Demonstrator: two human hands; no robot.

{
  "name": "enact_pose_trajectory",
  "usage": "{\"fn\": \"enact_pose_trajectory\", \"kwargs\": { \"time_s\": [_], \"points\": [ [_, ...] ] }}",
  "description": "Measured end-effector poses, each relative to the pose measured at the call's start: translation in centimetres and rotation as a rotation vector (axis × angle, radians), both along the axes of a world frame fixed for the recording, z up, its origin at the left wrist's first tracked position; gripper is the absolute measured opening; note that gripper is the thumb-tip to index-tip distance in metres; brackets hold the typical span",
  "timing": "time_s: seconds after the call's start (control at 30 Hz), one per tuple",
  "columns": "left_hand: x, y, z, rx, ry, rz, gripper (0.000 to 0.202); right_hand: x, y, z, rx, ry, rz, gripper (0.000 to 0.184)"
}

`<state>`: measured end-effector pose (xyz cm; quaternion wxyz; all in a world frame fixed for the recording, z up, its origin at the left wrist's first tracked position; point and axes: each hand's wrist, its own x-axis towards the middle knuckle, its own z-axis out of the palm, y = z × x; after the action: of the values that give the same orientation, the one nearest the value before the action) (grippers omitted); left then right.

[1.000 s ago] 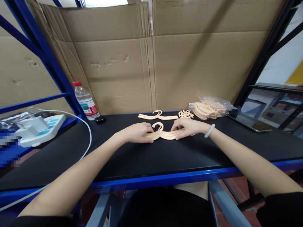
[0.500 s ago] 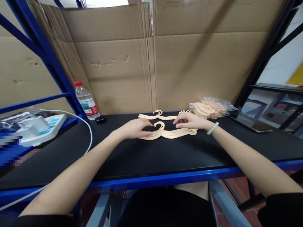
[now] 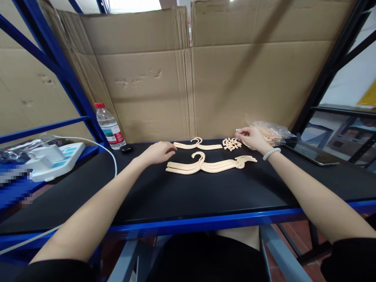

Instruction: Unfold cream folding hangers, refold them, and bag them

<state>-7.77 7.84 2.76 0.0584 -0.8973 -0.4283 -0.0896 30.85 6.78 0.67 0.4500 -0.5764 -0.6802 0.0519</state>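
A beige hanger (image 3: 202, 166), looking like stacked flat layers, lies on the black tabletop, its hook pointing away from me. At its right end is a shaped piece (image 3: 246, 159) like an animal's head. Behind lies a second, slimmer beige hanger (image 3: 198, 146). My left hand (image 3: 160, 152) hovers by the left ends of both, fingers loosely bent and apart, holding nothing. My right hand (image 3: 253, 138) is between a pile of small curly beige pieces (image 3: 232, 143) and a clear plastic bag (image 3: 274, 132) of beige parts. Its fingers are half curled, with nothing visible in them.
A water bottle (image 3: 110, 127) and a small black object (image 3: 126, 149) stand at the back left. A white power strip (image 3: 58, 162) with a cable lies on the left shelf. A dark tablet-like slab (image 3: 311, 152) lies at right. Cardboard (image 3: 147, 86) walls the back.
Both hands have left the front hanger. The left moved left and slightly back; the right moved right and back toward the bag, uncovering the small pieces.
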Motion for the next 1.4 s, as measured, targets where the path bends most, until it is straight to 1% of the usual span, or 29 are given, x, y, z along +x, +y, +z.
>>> {"fn": "enact_pose_trajectory", "kwargs": {
  "time_s": [0.07,0.17,0.37,0.5,0.67,0.73,0.8,0.9,1.0,1.2,1.3,1.4],
  "points": [
    [-0.1,0.1,0.0,0.007,-0.005,-0.01,0.031,0.3,0.2,-0.1,0.004,-0.011,-0.015,0.021],
    [-0.1,0.3,0.0,0.009,-0.005,-0.04,0.031,0.7,0.3,-0.3,0.001,-0.031,0.0,0.021],
    [-0.5,0.9,-0.3,0.013,-0.012,-0.065,0.031,1.2,0.8,-0.8,-0.002,-0.118,0.012,0.015],
    [-0.6,1.9,-1.3,0.026,-0.055,-0.065,0.031,0.7,1.3,-1.3,-0.044,-0.211,0.084,0.017],
    [-0.3,4.0,-3.1,-0.015,-0.1,-0.052,0.042,-1.6,1.6,-1.8,-0.114,-0.402,0.238,0.028],
    [-0.2,5.0,-3.7,-0.038,-0.128,-0.04,0.049,-2.6,1.7,-1.9,-0.132,-0.485,0.259,0.033],
    [-0.3,5.7,-4.2,-0.049,-0.139,-0.039,0.051,-3.4,1.8,-2.0,-0.137,-0.551,0.264,0.038],
    [-0.4,6.3,-4.8,-0.064,-0.141,-0.057,0.047,-4.0,1.9,-2.3,-0.141,-0.598,0.28,0.036],
    [-0.4,6.4,-5.2,-0.062,-0.157,-0.069,0.042,-3.9,2.2,-2.5,-0.127,-0.598,0.295,0.03],
    [-0.1,6.1,-5.2,-0.041,-0.208,-0.074,0.026,-4.0,2.5,-3.0,-0.115,-0.575,0.272,0.014],
    [0.1,5.7,-4.9,-0.033,-0.242,-0.082,0.019,-4.3,2.3,-2.9,-0.107,-0.558,0.266,0.011],
    [0.0,5.2,-4.3,-0.02,-0.297,-0.071,0.016,-4.4,2.0,-2.5,-0.096,-0.522,0.253,0.008]
  ]
}}
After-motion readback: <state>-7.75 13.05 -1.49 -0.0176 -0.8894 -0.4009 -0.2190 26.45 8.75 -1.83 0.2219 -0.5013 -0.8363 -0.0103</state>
